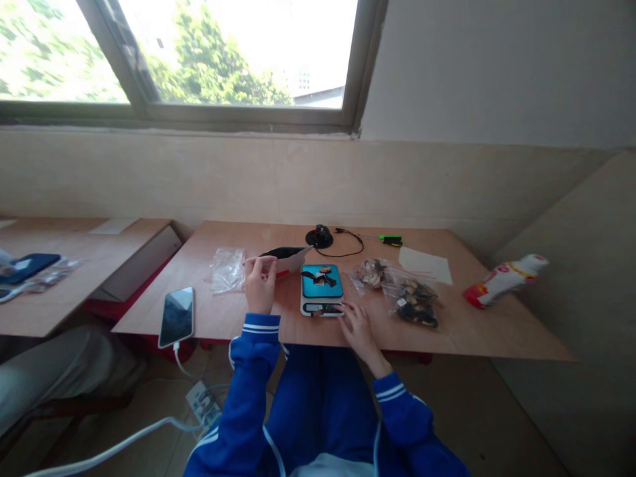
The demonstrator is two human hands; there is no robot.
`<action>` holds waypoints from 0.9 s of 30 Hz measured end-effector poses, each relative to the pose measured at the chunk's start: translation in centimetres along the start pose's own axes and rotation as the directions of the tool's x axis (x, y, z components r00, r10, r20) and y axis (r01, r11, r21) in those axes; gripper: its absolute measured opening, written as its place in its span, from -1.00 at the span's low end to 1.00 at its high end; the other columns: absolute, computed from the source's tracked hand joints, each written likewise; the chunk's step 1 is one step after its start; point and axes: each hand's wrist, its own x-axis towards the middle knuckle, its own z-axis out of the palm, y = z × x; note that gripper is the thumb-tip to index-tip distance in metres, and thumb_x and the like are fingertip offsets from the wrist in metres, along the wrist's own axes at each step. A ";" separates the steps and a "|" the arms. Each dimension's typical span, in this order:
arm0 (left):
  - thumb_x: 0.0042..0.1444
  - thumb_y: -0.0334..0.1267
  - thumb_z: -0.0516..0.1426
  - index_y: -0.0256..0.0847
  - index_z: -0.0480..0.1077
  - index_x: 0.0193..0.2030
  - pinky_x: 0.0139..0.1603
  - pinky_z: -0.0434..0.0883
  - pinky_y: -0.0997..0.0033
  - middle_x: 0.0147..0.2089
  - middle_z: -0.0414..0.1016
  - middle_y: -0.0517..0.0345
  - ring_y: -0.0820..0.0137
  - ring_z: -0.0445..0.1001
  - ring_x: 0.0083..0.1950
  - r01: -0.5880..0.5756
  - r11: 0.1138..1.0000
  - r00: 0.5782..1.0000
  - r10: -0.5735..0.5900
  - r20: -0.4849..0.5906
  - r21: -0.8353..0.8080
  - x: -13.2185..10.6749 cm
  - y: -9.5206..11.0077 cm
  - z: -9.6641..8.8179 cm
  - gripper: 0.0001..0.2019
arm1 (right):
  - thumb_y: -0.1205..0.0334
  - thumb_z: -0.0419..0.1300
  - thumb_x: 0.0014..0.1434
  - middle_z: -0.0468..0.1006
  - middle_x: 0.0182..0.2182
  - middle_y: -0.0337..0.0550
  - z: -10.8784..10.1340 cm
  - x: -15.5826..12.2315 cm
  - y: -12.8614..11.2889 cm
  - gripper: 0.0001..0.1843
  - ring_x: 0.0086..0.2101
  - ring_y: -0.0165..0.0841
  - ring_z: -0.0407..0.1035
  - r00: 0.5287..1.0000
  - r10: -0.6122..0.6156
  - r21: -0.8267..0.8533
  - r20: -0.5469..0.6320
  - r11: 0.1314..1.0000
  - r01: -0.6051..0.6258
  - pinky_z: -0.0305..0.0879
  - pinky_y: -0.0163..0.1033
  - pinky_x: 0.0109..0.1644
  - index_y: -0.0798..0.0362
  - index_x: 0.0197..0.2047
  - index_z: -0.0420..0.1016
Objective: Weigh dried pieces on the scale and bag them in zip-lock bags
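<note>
A small kitchen scale [322, 290] with a teal top stands near the table's front edge, with a few dark and brown pieces lying on it. My right hand [358, 329] rests flat by the scale's front right corner, fingers stretched toward its display. My left hand [260, 283] is raised to the left of the scale, fingers pinched on the edge of a pouch [287, 258] with a dark opening. Two clear bags of dried pieces [371, 273] [416, 301] lie to the right of the scale.
An empty clear bag [227, 269] and a phone [176, 317] on a white cable lie at the left. A black round device with a cord [320, 236], a green marker [391, 240], a paper sheet [425, 264] and a white-red bottle [504, 279] lie farther back and right. Another table [74, 265] stands at the left.
</note>
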 end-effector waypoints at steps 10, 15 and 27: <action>0.18 -0.17 0.09 -0.15 0.44 -0.21 -0.25 0.41 0.41 -0.18 0.30 0.12 0.45 0.40 -0.28 0.031 0.999 0.998 -0.032 0.055 0.009 -0.3 0.4 -0.7 -0.84 | 0.25 0.21 0.17 0.42 -0.21 -0.01 2.9 1.2 -0.9 -0.86 -0.17 -0.17 0.36 0.967 -0.150 0.024 0.205 0.989 0.149 0.36 -0.03 -0.07 0.02 -0.20 0.56; 0.18 -0.18 0.09 -0.15 0.44 -0.19 -0.25 0.41 0.42 -0.17 0.29 0.12 0.44 0.41 -0.26 0.027 1.000 0.999 -0.028 0.044 0.007 -0.3 0.3 -0.3 -0.85 | 0.34 0.17 0.20 0.47 -0.24 -0.06 2.6 -0.1 -0.9 -0.84 -0.17 -0.20 0.35 0.945 -0.188 0.015 0.267 0.981 0.191 0.34 -0.06 -0.08 -0.01 -0.18 0.55; 0.18 -0.20 0.10 -0.15 0.44 -0.19 -0.29 0.40 0.48 -0.14 0.31 0.14 0.52 0.38 -0.31 0.038 0.999 0.998 -0.038 0.051 0.007 -0.9 0.3 -0.6 -0.86 | 0.32 0.09 0.24 0.51 -0.17 0.00 1.3 7.5 -0.1 -0.78 -0.10 -0.15 0.35 0.973 -0.083 -0.133 0.216 0.985 0.114 0.24 -0.02 0.01 0.05 -0.15 0.55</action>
